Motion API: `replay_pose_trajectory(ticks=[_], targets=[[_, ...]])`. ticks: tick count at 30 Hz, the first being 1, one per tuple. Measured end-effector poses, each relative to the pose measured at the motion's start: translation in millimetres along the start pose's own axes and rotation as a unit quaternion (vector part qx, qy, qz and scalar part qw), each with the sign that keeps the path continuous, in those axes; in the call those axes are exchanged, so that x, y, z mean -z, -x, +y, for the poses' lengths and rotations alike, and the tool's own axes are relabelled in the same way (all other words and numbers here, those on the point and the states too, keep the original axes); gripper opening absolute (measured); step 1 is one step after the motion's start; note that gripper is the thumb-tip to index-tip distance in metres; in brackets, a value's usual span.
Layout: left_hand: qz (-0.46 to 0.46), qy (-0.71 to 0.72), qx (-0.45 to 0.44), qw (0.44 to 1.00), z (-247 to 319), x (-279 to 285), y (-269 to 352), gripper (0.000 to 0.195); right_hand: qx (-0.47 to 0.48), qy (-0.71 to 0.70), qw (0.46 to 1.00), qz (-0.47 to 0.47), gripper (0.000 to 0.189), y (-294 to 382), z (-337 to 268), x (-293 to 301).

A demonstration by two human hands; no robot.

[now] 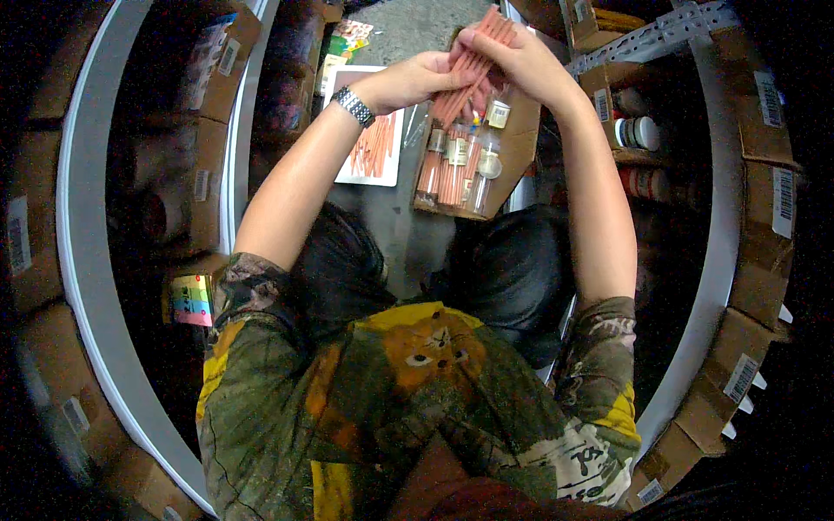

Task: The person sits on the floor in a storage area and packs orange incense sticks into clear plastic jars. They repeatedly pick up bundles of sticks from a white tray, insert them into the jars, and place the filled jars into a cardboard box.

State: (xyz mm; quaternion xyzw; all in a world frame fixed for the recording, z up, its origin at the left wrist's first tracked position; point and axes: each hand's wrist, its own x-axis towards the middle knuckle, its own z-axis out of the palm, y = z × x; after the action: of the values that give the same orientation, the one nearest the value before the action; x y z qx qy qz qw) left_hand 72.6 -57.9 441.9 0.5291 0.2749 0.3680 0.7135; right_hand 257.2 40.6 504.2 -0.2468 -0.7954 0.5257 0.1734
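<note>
Above an open cardboard box, both my hands grip a bundle of thin salmon-coloured sticks [479,55], possibly pencils, held at a slant. My left hand [433,77] grasps its lower part with the thumb on top. Around the upper part, my right hand [508,55] is closed, thumb across the sticks. The cardboard box [518,146] on the floor holds several clear tubes [453,172] with pale labels, and similar sticks show inside some. Left of it lies a white tray [384,174] with loose sticks [371,151] spread in it, partly hidden by my left forearm.
Metal shelving with a pale upright [81,176] on the left and a perforated beam [651,36] on the right hems in the narrow aisle. Cardboard boxes [772,195] fill the shelves. A white-lidded jar [637,133] sits at right; colourful packaging [348,38] lies beyond the tray.
</note>
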Motion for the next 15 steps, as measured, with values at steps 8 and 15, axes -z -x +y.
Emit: replay_pose_trajectory(ticks=[8, 15], targets=[[0.184, -0.734, -0.084, 0.648, -92, 19, 10, 0.035, -0.039, 0.229, 0.957, 0.173, 0.042, 4, 29, 11], [0.171, -0.759, -0.065, 0.625, -128, -11, -15, 0.046, -0.042, 0.196, 0.966, 0.163, 0.041, 1, 50, -3]])
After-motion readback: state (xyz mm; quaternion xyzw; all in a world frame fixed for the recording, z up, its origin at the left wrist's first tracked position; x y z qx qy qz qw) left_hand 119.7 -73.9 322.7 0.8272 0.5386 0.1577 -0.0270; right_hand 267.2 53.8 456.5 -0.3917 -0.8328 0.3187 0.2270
